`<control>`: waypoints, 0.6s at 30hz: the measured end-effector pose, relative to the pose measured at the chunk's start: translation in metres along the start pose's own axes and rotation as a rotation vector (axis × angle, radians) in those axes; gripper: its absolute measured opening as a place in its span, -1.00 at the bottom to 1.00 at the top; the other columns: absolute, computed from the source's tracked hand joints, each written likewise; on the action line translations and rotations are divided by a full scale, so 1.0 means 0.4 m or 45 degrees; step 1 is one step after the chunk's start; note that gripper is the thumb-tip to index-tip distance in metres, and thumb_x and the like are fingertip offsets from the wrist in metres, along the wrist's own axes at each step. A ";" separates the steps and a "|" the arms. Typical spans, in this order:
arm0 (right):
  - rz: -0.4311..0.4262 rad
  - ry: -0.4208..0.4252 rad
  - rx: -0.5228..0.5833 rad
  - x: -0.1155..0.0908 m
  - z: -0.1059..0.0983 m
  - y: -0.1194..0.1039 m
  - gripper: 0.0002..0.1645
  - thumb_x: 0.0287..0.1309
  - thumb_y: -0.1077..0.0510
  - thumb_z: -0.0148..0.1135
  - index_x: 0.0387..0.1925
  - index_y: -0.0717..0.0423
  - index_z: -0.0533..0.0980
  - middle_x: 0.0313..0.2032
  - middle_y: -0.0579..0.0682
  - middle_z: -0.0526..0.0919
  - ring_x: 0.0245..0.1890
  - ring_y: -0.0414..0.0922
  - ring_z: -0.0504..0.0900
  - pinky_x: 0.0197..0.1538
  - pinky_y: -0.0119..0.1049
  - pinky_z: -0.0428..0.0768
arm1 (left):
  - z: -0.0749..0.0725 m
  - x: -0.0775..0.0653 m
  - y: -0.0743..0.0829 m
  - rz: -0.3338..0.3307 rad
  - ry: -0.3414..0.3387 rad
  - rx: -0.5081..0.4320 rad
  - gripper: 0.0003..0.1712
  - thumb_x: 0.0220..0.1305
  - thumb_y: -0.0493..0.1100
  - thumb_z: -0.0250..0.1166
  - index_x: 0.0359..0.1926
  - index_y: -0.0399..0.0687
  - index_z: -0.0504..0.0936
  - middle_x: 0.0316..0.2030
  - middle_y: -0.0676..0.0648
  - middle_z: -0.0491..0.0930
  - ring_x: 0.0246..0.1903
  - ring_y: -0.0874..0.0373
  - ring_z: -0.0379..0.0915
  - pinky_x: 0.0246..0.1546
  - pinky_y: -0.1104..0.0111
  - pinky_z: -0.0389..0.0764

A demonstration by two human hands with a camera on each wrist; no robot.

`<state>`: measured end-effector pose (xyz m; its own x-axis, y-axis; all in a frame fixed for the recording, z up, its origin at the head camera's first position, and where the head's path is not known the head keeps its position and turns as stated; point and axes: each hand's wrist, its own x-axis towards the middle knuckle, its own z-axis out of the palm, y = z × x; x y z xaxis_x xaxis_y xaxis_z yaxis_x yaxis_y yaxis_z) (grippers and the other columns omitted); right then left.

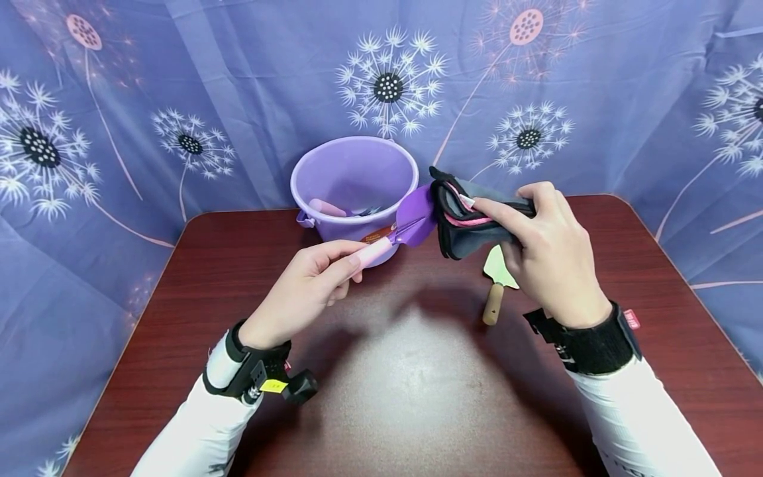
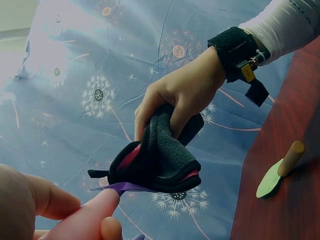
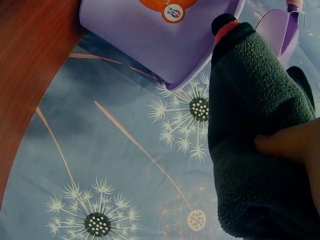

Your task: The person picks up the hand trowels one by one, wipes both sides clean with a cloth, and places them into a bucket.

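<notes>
My left hand (image 1: 316, 281) grips the pink handle of a small garden trowel (image 1: 415, 215) with a purple blade, held up over the table. In my right hand (image 1: 545, 255) is a folded dark grey cloth (image 1: 477, 238) with black edging and pink showing in its folds. The cloth's edge meets the trowel's blade; in the left wrist view the cloth (image 2: 170, 160) lies right along the purple metal. Behind the trowel stands a purple bucket (image 1: 352, 165) with a pink-handled tool (image 1: 326, 207) inside.
A second trowel (image 1: 499, 271) with a pale green blade and wooden handle lies on the dark red table (image 1: 238, 265) below the right hand. A blue curtain (image 1: 268, 79) with dandelion prints hangs behind and at both sides.
</notes>
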<state>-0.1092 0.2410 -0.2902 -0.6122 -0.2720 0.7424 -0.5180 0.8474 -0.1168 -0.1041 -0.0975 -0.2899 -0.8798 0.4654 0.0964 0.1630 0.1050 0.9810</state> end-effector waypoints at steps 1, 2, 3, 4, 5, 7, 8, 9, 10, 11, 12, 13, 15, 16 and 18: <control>0.018 0.003 0.004 0.000 0.000 0.000 -0.26 0.07 0.46 0.24 0.21 -0.23 0.70 -0.04 0.29 0.50 -0.11 0.24 0.51 -0.41 0.21 0.52 | 0.000 0.000 0.001 -0.001 0.000 -0.007 -0.74 0.64 -0.20 0.14 0.14 -0.20 0.67 -0.40 -0.12 0.44 -0.60 0.19 0.09 -0.60 0.38 0.08; 0.036 -0.001 0.003 0.000 -0.001 0.000 -0.26 0.07 0.46 0.26 0.21 -0.23 0.70 -0.04 0.28 0.50 -0.11 0.23 0.51 -0.41 0.21 0.52 | 0.000 0.000 0.001 0.000 0.001 -0.007 -0.73 0.64 -0.20 0.14 0.15 -0.21 0.67 -0.40 -0.13 0.44 -0.60 0.19 0.09 -0.60 0.38 0.08; 0.052 -0.006 0.003 0.000 -0.001 0.000 -0.26 0.07 0.46 0.27 0.22 -0.24 0.70 -0.03 0.27 0.50 -0.11 0.22 0.51 -0.40 0.22 0.52 | 0.000 0.000 0.001 0.001 0.000 -0.013 -0.72 0.64 -0.21 0.14 0.16 -0.21 0.66 -0.38 -0.13 0.45 -0.60 0.19 0.09 -0.60 0.38 0.08; 0.067 -0.010 0.004 -0.001 -0.002 0.000 -0.26 0.07 0.45 0.29 0.22 -0.24 0.70 -0.04 0.26 0.49 -0.11 0.22 0.52 -0.40 0.22 0.53 | 0.000 0.000 0.001 0.002 0.001 -0.012 -0.73 0.63 -0.21 0.14 0.16 -0.22 0.66 -0.39 -0.13 0.45 -0.61 0.19 0.09 -0.60 0.38 0.07; 0.080 -0.015 0.006 -0.001 -0.003 0.000 -0.26 0.08 0.45 0.29 0.22 -0.24 0.70 -0.04 0.26 0.49 -0.12 0.21 0.52 -0.39 0.22 0.52 | 0.000 0.000 0.001 0.007 -0.001 -0.005 -0.73 0.64 -0.20 0.14 0.14 -0.21 0.67 -0.39 -0.13 0.45 -0.60 0.19 0.09 -0.61 0.37 0.07; 0.099 -0.020 0.010 -0.001 -0.004 0.001 -0.27 0.08 0.44 0.30 0.22 -0.23 0.70 -0.05 0.25 0.48 -0.14 0.19 0.51 -0.39 0.21 0.52 | -0.001 0.000 0.001 0.014 0.000 0.007 -0.75 0.63 -0.20 0.13 0.09 -0.19 0.67 -0.42 -0.13 0.43 -0.61 0.19 0.10 -0.62 0.37 0.07; 0.107 -0.024 0.011 -0.001 -0.004 0.000 -0.27 0.08 0.44 0.29 0.22 -0.23 0.70 -0.05 0.24 0.48 -0.15 0.19 0.51 -0.39 0.20 0.51 | -0.001 0.000 0.000 0.017 0.000 0.010 -0.76 0.62 -0.20 0.13 0.08 -0.19 0.68 -0.43 -0.13 0.43 -0.61 0.19 0.10 -0.62 0.37 0.07; 0.113 -0.028 0.011 -0.002 -0.004 0.000 -0.27 0.08 0.43 0.29 0.23 -0.22 0.70 -0.05 0.24 0.48 -0.16 0.18 0.52 -0.39 0.19 0.51 | -0.001 0.000 0.000 0.018 0.002 0.008 -0.76 0.62 -0.20 0.14 0.08 -0.17 0.68 -0.43 -0.12 0.43 -0.61 0.19 0.10 -0.62 0.37 0.07; 0.119 -0.032 0.014 -0.002 -0.004 0.000 -0.27 0.08 0.43 0.28 0.23 -0.22 0.70 -0.06 0.24 0.48 -0.18 0.18 0.52 -0.40 0.18 0.50 | -0.001 0.000 0.000 0.018 0.004 0.006 -0.76 0.62 -0.20 0.14 0.07 -0.16 0.68 -0.42 -0.12 0.44 -0.61 0.19 0.10 -0.62 0.37 0.07; 0.124 -0.037 0.018 -0.002 -0.004 0.000 -0.26 0.07 0.44 0.26 0.24 -0.21 0.70 -0.06 0.24 0.49 -0.19 0.17 0.52 -0.40 0.16 0.49 | -0.001 -0.001 0.001 0.019 0.005 0.002 -0.76 0.61 -0.20 0.13 0.08 -0.16 0.68 -0.42 -0.12 0.44 -0.61 0.19 0.10 -0.62 0.38 0.07; 0.129 -0.042 0.024 -0.002 -0.004 0.000 -0.25 0.06 0.44 0.25 0.24 -0.21 0.69 -0.06 0.24 0.49 -0.20 0.16 0.52 -0.41 0.14 0.47 | -0.001 -0.001 0.000 0.018 0.009 -0.009 -0.75 0.61 -0.21 0.14 0.10 -0.17 0.68 -0.41 -0.12 0.45 -0.61 0.19 0.10 -0.62 0.38 0.07; 0.133 -0.047 0.032 -0.003 -0.004 0.000 -0.24 0.05 0.44 0.24 0.25 -0.20 0.69 -0.06 0.24 0.49 -0.22 0.15 0.52 -0.41 0.12 0.46 | -0.001 -0.001 0.000 0.018 0.011 -0.015 -0.74 0.61 -0.21 0.14 0.12 -0.18 0.68 -0.40 -0.12 0.45 -0.61 0.19 0.09 -0.62 0.38 0.07; 0.142 -0.054 0.057 -0.004 -0.003 0.000 -0.25 0.06 0.45 0.23 0.25 -0.18 0.69 -0.07 0.23 0.49 -0.27 0.11 0.52 -0.42 0.08 0.43 | -0.001 -0.002 0.002 0.018 0.018 -0.026 -0.72 0.61 -0.22 0.14 0.16 -0.19 0.67 -0.39 -0.12 0.46 -0.61 0.19 0.09 -0.61 0.38 0.07; 0.146 -0.057 0.075 -0.005 -0.002 0.000 -0.25 0.06 0.45 0.23 0.25 -0.17 0.69 -0.08 0.23 0.49 -0.29 0.09 0.51 -0.41 0.06 0.42 | 0.000 -0.002 0.002 0.022 0.018 -0.020 -0.73 0.61 -0.22 0.14 0.15 -0.19 0.67 -0.40 -0.12 0.45 -0.61 0.19 0.08 -0.61 0.38 0.07; 0.154 -0.062 0.110 -0.005 -0.001 -0.001 -0.28 0.09 0.45 0.25 0.24 -0.14 0.69 -0.10 0.21 0.49 -0.32 0.05 0.50 -0.39 0.02 0.40 | 0.000 -0.001 0.004 0.027 0.028 0.016 -0.73 0.61 -0.20 0.15 0.14 -0.16 0.69 -0.41 -0.11 0.45 -0.61 0.18 0.09 -0.61 0.37 0.08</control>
<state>-0.1074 0.2414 -0.2914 -0.7005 -0.1934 0.6870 -0.4868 0.8334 -0.2617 -0.1034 -0.0975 -0.2885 -0.8855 0.4485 0.1212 0.1875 0.1062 0.9765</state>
